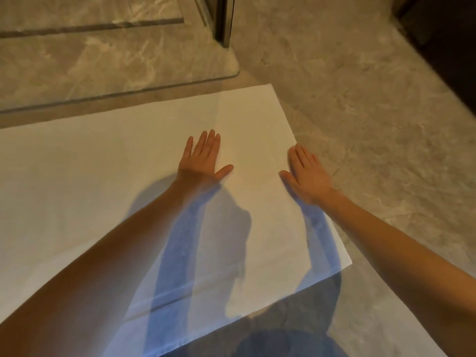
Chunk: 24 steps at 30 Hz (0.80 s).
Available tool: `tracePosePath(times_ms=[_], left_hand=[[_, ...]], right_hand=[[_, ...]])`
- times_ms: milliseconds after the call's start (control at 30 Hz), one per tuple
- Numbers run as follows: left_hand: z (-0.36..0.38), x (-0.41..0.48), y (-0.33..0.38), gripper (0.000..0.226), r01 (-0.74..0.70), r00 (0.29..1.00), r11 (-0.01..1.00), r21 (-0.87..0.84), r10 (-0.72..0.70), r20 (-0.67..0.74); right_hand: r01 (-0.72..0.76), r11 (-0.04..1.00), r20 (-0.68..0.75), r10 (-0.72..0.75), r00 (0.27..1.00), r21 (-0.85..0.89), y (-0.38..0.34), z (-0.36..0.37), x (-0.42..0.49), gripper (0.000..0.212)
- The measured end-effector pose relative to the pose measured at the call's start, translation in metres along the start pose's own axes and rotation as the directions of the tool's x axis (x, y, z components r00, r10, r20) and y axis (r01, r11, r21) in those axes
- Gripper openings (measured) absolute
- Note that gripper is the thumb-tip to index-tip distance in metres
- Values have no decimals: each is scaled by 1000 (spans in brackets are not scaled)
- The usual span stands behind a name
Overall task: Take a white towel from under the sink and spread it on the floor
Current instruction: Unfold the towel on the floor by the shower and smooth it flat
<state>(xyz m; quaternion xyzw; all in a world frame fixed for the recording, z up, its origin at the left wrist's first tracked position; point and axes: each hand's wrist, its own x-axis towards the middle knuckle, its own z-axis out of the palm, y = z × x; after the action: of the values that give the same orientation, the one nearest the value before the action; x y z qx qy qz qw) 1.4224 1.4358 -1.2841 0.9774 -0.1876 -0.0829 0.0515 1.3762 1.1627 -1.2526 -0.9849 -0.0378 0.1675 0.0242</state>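
Note:
A white towel (103, 181) lies spread flat on the marble floor and fills most of the left and middle of the view. My left hand (202, 158) presses flat on it near the middle, fingers straight and pointing away from me. My right hand (306, 173) also lies flat with straight fingers, at the towel's right edge. A faint fold crease runs down the towel just right of my left hand. Neither hand holds anything.
A glass shower panel edge (154, 91) runs along the floor just beyond the towel's far side. A dark door frame (225, 19) stands at the top centre, and dark cabinetry (448, 42) at the top right. Bare marble floor (373, 124) lies to the right.

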Motion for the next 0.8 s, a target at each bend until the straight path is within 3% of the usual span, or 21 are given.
tracePosePath(times_ms=[100,267,600,800], left_hand=[[-4,17,-15,79,52,998,999,16,-53,16],[-6,32,-14,78,5,1000,1000,5,-5,27],[-1,43,-23,83,-24,996,1000,0,24,83],[-21,39,-30,83,-40,982,999,-30,45,186]], right_hand=[[28,999,-73,-27,997,16,-26,-12,26,64],[1,996,-10,0,1000,92,-68,-13,65,63],[-164,987,-2,164,987,2,-30,-1,59,67],[-174,985,-42,174,984,8,-34,-71,60,64]])
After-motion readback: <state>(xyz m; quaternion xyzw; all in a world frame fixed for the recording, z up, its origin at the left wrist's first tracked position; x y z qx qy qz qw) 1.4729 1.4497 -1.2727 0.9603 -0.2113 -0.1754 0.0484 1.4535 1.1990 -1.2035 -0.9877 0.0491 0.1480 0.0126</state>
